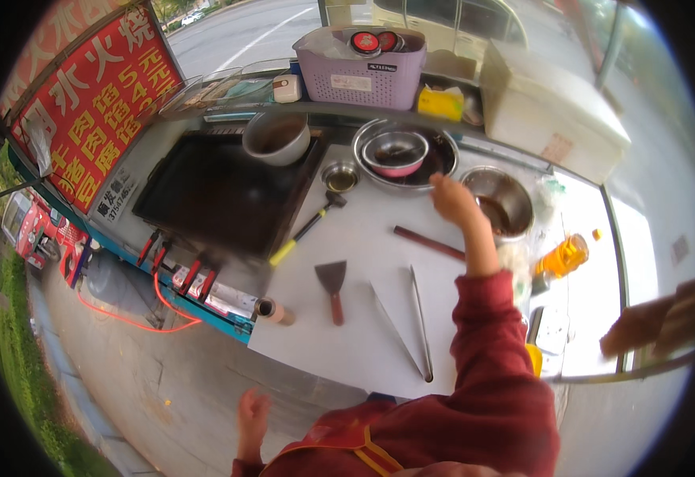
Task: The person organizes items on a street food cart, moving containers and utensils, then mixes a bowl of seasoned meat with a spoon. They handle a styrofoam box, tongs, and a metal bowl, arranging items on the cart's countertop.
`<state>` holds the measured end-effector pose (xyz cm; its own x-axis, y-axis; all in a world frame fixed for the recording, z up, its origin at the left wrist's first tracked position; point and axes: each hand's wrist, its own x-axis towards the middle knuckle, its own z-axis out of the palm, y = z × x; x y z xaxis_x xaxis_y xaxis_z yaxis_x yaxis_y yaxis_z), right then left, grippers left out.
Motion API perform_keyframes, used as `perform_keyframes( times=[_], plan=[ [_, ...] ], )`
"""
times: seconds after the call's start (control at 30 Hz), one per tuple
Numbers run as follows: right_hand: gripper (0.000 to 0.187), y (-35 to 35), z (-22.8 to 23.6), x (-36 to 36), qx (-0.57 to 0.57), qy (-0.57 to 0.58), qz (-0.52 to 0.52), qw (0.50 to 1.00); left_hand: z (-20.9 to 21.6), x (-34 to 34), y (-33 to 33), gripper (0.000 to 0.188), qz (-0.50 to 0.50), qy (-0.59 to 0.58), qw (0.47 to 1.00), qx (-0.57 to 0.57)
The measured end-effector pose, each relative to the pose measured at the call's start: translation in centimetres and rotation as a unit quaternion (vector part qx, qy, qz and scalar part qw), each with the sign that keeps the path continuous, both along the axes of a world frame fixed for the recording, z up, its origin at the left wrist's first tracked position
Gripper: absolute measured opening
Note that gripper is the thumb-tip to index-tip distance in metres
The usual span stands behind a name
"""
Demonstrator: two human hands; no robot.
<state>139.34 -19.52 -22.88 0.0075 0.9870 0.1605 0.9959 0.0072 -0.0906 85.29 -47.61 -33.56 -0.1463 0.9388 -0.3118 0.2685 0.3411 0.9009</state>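
My right hand [452, 200] reaches over the worktop to the right rim of a wide metal basin [361, 159]. Its fingers are curled together; whatever they may hold is hidden. Inside the basin sits a smaller bowl [395, 149] with a pink lower part. Just right of that hand is a deep steel pot [514, 195] with some dark liquid. A small metal bowl of yellowish liquid [339, 176] stands left of the basin. My left hand [253, 415] hangs low in front of the cart, fingers curled, with nothing visible in it.
Left lies a black griddle [212, 191] carrying a grey pot [276, 139]. On the worktop are a hammer-like tool [309, 226], a scraper [332, 282], tongs [411, 334], and a dark red stick [429, 242]. Behind stand a purple basket [359, 75] and white box [554, 111]; an orange bottle [562, 254] is right.
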Motion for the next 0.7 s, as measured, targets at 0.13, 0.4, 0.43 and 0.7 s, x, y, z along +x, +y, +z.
perform_keyframes(
  times=[0.13, 0.4, 0.43, 0.7],
  plan=[
    [0.046, -18.4, -1.2, -7.8, -0.185, 0.222, 0.099, 0.952, 1.4, -0.1, -0.6, 0.039, -0.144, 0.008, 0.990, 0.003],
    [0.055, -52.1, -7.1, -19.4, -0.237, 0.327, -0.085, 0.911, -2.7, -1.7, -7.5, 0.042, -0.478, 0.082, 0.871, -0.075],
    [0.053, -55.3, -7.2, -20.7, -0.257, 0.345, -0.123, 0.894, -3.1, -1.7, -8.6, 0.043, -0.526, 0.078, 0.846, -0.039],
    [0.046, -75.5, -5.1, -24.4, -0.166, 0.389, -0.260, 0.868, -1.7, 6.2, -17.2, 0.046, -0.655, 0.125, 0.744, 0.040]
  ],
)
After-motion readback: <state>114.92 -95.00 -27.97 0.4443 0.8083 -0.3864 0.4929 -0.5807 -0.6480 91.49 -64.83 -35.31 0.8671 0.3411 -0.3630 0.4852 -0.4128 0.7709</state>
